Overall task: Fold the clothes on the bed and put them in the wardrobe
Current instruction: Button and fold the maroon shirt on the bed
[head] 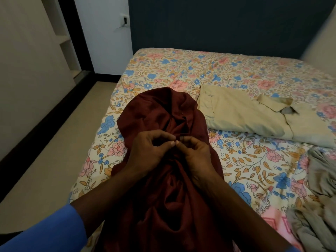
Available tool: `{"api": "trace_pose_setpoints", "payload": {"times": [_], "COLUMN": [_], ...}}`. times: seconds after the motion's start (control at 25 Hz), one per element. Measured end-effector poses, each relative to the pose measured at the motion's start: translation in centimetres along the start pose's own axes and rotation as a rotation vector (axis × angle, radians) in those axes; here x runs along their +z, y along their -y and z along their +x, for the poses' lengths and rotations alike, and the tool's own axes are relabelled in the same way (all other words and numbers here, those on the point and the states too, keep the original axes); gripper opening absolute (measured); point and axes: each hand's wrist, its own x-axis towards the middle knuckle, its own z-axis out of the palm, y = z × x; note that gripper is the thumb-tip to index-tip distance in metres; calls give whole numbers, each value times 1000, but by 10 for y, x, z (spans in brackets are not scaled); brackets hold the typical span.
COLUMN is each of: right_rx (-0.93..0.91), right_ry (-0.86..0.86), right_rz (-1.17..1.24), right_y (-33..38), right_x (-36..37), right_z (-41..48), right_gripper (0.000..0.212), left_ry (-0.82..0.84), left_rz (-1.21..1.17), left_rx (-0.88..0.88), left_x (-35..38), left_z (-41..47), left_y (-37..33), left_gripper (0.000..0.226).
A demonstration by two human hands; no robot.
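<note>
A dark red garment [158,113] lies crumpled along the near left part of the bed [236,70], which has a floral sheet. My left hand [151,150] and my right hand [195,153] meet over its middle, fingertips together, each pinching the red cloth at one spot. A beige collared shirt [245,115] lies folded on the bed to the right of the red garment. A grey crumpled garment [320,197] sits at the right edge of the view.
The floor [60,151] runs along the left side of the bed. A pale wall or wardrobe face [27,60] with an open shelf niche [63,33] stands at the left. A dark headboard wall [218,24] is behind the bed.
</note>
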Motion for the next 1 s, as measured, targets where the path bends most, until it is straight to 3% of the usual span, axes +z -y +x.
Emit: {"api": "trace_pose_setpoints", "payload": {"times": [0.2,0.32,0.56,0.84,1.0], "right_rx": [-89,-84,-67,-155,-288], "right_ry": [-36,-61,-62,-53,-94], "right_rz": [-18,-10,-4,-103,-323], "right_y": [-7,-6,-8,-12,-10], "right_x": [1,2,1,0,-1], "right_z": [-2,-6,-5,-9,-11], "right_gripper": [16,15,16,13,14], "left_ry": [-122,-213,-82,-111,-42], "left_rz": [31,186,156,47,-7], "left_rx": [-81,-21,21,-80,-118], "left_x": [6,10,10,9,1], "left_z": [5,3,0,3,4], "left_y": [11,7,3,11,13], "left_gripper": [13,12,10,11,15]}}
